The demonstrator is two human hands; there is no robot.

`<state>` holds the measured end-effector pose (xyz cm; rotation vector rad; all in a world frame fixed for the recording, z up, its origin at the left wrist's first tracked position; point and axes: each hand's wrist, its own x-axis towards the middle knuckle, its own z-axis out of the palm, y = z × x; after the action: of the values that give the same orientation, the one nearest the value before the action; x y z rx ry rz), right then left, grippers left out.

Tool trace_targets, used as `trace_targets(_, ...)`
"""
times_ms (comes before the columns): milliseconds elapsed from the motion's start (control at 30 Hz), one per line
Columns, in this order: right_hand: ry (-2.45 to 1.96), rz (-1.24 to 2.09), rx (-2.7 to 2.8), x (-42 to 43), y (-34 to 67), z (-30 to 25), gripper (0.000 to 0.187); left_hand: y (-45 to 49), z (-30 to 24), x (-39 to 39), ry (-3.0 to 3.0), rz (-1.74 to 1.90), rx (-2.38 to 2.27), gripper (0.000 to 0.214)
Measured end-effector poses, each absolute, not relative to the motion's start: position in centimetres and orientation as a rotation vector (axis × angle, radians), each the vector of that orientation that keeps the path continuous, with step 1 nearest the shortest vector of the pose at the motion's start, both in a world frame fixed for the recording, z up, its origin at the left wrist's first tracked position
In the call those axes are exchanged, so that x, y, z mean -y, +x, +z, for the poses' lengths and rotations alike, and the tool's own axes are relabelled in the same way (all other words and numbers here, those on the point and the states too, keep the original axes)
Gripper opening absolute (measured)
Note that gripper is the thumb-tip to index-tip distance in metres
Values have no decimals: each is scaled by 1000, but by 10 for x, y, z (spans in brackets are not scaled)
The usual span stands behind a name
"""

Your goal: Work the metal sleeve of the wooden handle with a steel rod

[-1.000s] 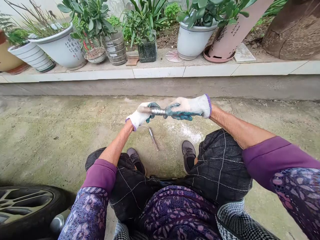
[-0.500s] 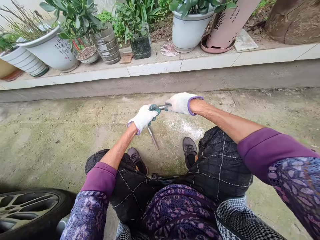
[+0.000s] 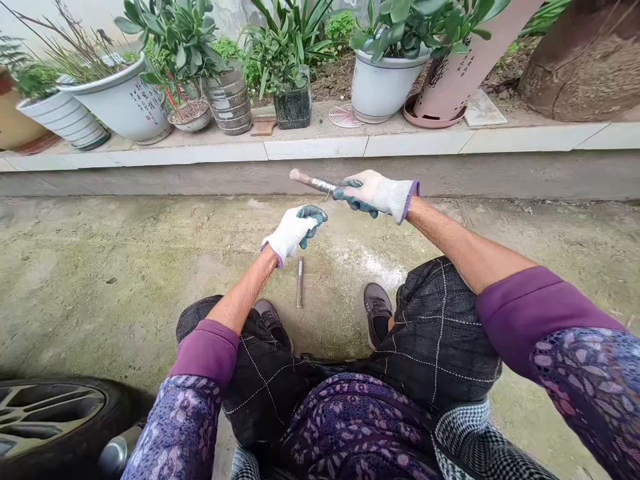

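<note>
My right hand point(image 3: 373, 193), in a white glove with green-coated palm and fingers, grips a brown rod point(image 3: 303, 177) wound with silvery wire point(image 3: 323, 185). The rod points left, its rounded end beyond the fingers. A thin wire end sticks out below the winding. My left hand point(image 3: 295, 230), gloved alike, is just below and left of the rod, apart from it. Its fingers are curled together, and what they hold, if anything, is hidden. Below it is a second rod point(image 3: 300, 287) with a silvery upper part; whether it hangs or lies on the ground I cannot tell.
Potted plants stand on a tiled ledge point(image 3: 315, 148) ahead, among them a white pot point(image 3: 387, 90) and a pink planter point(image 3: 450, 80). A car wheel point(image 3: 55, 420) is at lower left. White powder point(image 3: 373, 263) marks the concrete near my right shoe point(image 3: 377, 310).
My hands have moved apart. The right hand has risen with the rod, whose left end now shows. The second rod has turned from slanted to nearly upright in view.
</note>
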<state>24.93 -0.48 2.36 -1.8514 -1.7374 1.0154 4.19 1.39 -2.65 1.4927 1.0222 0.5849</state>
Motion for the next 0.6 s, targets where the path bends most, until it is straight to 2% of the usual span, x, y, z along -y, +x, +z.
trace_targets(233,-1504,1576,1811,27,255,28,36,36,-19,-19,1667,445,-1108,7)
trace_targets(367,-1468,1802,1933,28,264,26,43,31,-16,-25,1744,307,-959,18)
trace_targets(500,-1548,1833,2012,29,268,24,41,30,-14,-27,1867,214,-975,16)
trace_targets(600,-1764,1711,2095,30,266,15,32,33,-13,-25,1915,198,-1041,16)
